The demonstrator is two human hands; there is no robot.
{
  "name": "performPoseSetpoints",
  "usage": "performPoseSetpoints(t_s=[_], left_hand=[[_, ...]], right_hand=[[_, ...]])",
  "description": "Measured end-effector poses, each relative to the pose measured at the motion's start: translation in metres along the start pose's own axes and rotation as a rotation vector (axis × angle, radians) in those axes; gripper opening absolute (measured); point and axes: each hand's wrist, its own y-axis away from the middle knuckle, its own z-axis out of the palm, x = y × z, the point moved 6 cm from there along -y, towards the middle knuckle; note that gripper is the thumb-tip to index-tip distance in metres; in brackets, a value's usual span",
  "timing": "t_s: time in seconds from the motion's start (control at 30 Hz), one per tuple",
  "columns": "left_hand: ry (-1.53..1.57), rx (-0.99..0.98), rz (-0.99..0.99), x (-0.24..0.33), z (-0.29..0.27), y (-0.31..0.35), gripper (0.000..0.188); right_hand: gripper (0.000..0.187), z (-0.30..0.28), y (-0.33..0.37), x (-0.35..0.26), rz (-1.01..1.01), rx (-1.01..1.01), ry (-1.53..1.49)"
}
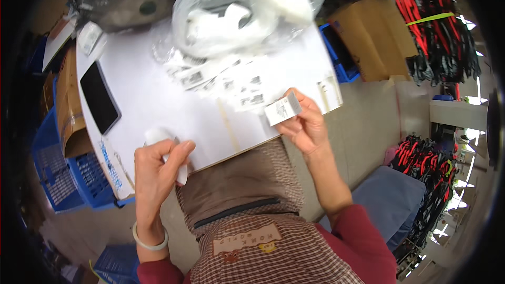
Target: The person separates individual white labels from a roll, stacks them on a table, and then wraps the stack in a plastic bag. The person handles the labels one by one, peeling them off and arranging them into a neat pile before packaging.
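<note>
My right hand (309,129) is closed over the table's right front edge, pinching a small white printed label (281,109) between thumb and fingers. At the left front edge, my left hand (155,164) is closed around a white, folded or stacked piece (157,136) that looks like paper; the fingers cover much of it and its kind is unclear. Several white printed labels (231,81) lie spread on the white tabletop (173,110), beyond my right hand. Behind them sits a clear plastic bag (181,26) with white pieces inside.
A dark phone (100,97) lies on the table's left side. Blue crates (89,176) and a cardboard box (71,105) stand left of the table. To the right are another cardboard box (371,34), hanging red-and-black straps (436,31) and a blue-grey padded piece (389,200).
</note>
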Motion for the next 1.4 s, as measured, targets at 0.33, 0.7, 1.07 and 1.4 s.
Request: performPoseSetpoints(t_s=[0.33,0.7,1.07,1.4], left_hand=[[-0.3,-0.037,0.219,0.021,0.03,-0.022,0.04],[-0.874,-0.168,0.274,0.026,0.095,-0.098,0.036],[-0.674,-0.222,0.194,0.027,0.114,-0.106,0.043],[-0.251,0.078,0.746,0.062,0.107,-0.023,0.017]], right_hand=[[0.011,0.017,0.014,-0.061,-0.398,0.379,1.102],[0.037,0.02,-0.046,-0.025,-0.208,0.241,2.18],[0.051,0.008,-0.04,-0.03,-0.235,0.313,2.134],[0.035,-0.015,0.005,-0.021,0.215,0.221,0.834]])
